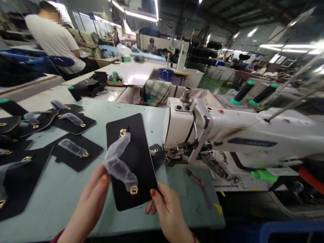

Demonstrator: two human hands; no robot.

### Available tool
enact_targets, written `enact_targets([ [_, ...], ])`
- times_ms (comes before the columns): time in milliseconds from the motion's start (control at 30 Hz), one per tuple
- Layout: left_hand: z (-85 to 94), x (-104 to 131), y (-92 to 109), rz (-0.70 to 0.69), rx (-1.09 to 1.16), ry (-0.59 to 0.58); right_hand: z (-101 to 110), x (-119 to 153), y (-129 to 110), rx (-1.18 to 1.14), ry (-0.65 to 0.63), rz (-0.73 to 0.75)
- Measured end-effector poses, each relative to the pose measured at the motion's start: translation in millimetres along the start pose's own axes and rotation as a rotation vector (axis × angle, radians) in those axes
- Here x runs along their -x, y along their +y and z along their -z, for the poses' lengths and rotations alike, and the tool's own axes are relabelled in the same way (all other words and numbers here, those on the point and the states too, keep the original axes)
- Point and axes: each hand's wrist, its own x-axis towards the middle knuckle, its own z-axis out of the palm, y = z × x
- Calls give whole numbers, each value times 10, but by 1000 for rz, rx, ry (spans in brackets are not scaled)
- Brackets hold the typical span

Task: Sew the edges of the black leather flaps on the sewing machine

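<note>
A black panel (139,158) is held up, tilted, above the pale green tabletop. It bears two gold buckles and a strap wrapped in translucent film (117,163). My right hand (168,209) pinches the panel's lower right corner between thumb and fingers. At its left edge is my left hand (93,195), with the fingertips partly behind the panel and the thumb near the film. Another dark piece with a gold buckle (156,151) lies partly hidden behind the panel, beside the sewing machine (184,128).
More black panels with wrapped straps (76,152) lie on the left of the table (101,222). Pink-handled snips (196,178) rest below the machine. Thread cones (243,92) stand behind it. A person in a white shirt (54,37) is at the back left.
</note>
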Motion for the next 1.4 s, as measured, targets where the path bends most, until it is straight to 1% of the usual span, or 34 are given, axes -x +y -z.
enact_targets([
  [33,-46,-36,-59,174,78,-67,33,-47,25,-2,26,-15],
  [67,-116,-73,-114,317,134,-122,56,-99,59,1,55,-33],
  [100,-202,-113,-165,413,166,-155,75,-153,95,9,85,-48],
  [133,-293,-159,-210,455,178,-164,90,-206,132,20,111,-60],
  [233,-528,-338,-301,439,181,-142,151,-328,208,40,169,-101],
  [333,-648,-532,-322,470,192,-173,228,-402,224,-20,219,-149],
  [433,-698,-685,-299,468,205,-181,283,-460,233,-118,223,-141],
  [500,-724,-769,-284,454,187,-198,297,-499,265,-141,232,-125],
  [667,-796,-980,-273,422,111,-266,258,-576,372,-119,369,-149],
  [800,-817,-1110,-248,400,72,-298,198,-601,376,-144,431,-143],
  [1000,-767,-1132,-255,347,6,-348,162,-607,348,-158,460,-143],
  [1167,-765,-1110,-277,363,-13,-327,169,-624,309,-225,457,-149],
  [1333,-695,-1090,-280,393,52,-263,184,-615,277,-213,434,-159],
  [1400,-666,-1016,-272,399,124,-303,188,-610,267,-205,430,-163],
])
